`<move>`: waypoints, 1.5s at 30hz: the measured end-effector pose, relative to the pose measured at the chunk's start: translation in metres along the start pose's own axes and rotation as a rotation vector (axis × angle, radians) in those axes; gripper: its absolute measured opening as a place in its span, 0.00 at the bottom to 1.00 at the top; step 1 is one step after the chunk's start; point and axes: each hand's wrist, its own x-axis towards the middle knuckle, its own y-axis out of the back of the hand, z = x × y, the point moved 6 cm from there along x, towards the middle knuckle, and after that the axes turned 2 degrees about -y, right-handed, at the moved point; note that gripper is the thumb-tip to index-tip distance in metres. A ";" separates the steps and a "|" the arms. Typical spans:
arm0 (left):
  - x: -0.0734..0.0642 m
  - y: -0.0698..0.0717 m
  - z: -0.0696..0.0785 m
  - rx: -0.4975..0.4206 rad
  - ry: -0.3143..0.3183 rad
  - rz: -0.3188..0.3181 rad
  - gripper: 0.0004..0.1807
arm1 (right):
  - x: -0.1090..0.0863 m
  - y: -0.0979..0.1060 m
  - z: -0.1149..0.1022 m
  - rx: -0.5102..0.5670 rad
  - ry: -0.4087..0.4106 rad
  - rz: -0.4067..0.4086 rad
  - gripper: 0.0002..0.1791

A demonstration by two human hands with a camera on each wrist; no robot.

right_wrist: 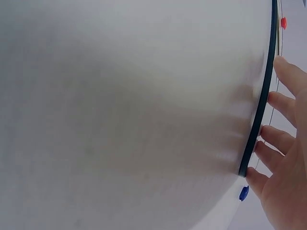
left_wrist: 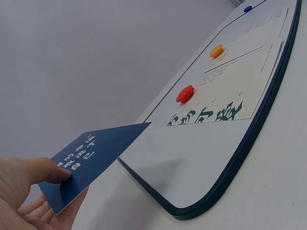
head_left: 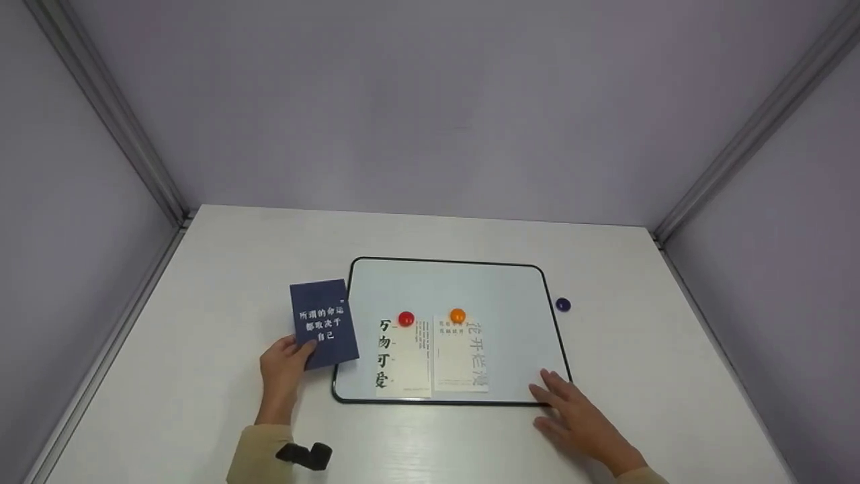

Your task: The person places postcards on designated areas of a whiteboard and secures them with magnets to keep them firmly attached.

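Between thumb and fingers, my left hand [head_left: 283, 366] pinches a dark blue card [head_left: 322, 316] with white characters, its right part over the whiteboard's left edge. In the left wrist view the card [left_wrist: 96, 155] is tilted and lifted above the table. The black-framed whiteboard [head_left: 504, 289] lies flat and bears two pale cards side by side. A red magnet [head_left: 406, 318] sits at the top of the left pale card [head_left: 406, 366], an orange magnet [head_left: 457, 315] at the top of the right one [head_left: 457, 366]. My right hand [head_left: 571, 417], fingers spread, is at the board's lower right corner.
A dark blue magnet [head_left: 563, 304] lies on the white table [head_left: 269, 235], just outside the board's right edge. Grey walls [head_left: 430, 121] with metal corner profiles stand around the table at the back and both sides.
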 end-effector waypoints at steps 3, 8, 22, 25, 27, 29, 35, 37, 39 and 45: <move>-0.002 -0.003 0.001 0.010 0.004 -0.010 0.22 | 0.000 0.000 -0.001 -0.013 0.002 0.010 0.31; -0.006 -0.012 0.004 0.031 -0.010 -0.040 0.22 | 0.000 0.001 -0.001 -0.019 0.004 0.022 0.31; -0.017 -0.040 0.004 0.020 -0.032 -0.095 0.19 | 0.001 -0.001 -0.001 -0.025 -0.018 0.019 0.31; -0.019 -0.045 0.003 0.027 -0.027 -0.106 0.20 | 0.002 -0.001 -0.001 -0.024 -0.026 0.014 0.31; -0.020 -0.048 0.004 0.035 -0.027 -0.114 0.19 | 0.002 -0.001 -0.001 -0.016 -0.029 0.010 0.31; -0.022 -0.050 0.004 0.044 -0.033 -0.117 0.19 | 0.002 -0.001 -0.001 0.000 -0.039 0.000 0.31; -0.026 -0.055 0.008 0.049 -0.059 -0.130 0.19 | 0.003 -0.001 -0.001 0.033 -0.060 -0.019 0.31; -0.027 -0.057 0.008 0.049 -0.058 -0.135 0.19 | 0.003 -0.002 -0.001 0.033 -0.059 -0.016 0.31; -0.027 -0.060 0.008 0.047 -0.057 -0.138 0.19 | 0.004 -0.002 0.000 0.030 -0.058 -0.015 0.31; -0.029 -0.065 0.010 0.036 -0.050 -0.148 0.20 | 0.004 -0.002 0.000 0.026 -0.052 -0.009 0.31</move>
